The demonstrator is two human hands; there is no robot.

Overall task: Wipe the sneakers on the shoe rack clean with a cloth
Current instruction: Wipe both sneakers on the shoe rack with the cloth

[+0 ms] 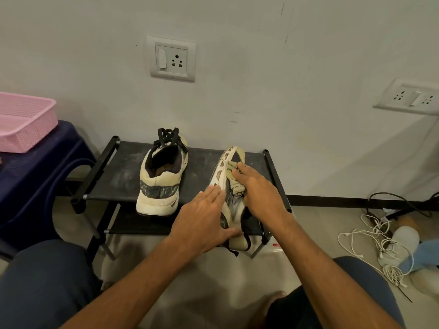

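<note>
Two cream sneakers sit on the top shelf of a black shoe rack (118,176). The left sneaker (161,176) stands upright, heel toward me, with black laces. The right sneaker (225,172) is tipped on its side, its sole facing left. My left hand (204,219) steadies it, fingers straight along the sole and thumb under the heel. My right hand (259,191) presses a crumpled cream cloth (235,181) onto the sneaker's upper with straight fingers. Part of the upper is hidden beneath the cloth and hand.
A pink plastic basket (23,122) rests on a dark blue stool (42,172) at the left. White cables (375,243) and other items lie tangled on the floor at the right. Wall sockets (172,59) sit above the rack. My knees frame the bottom of the view.
</note>
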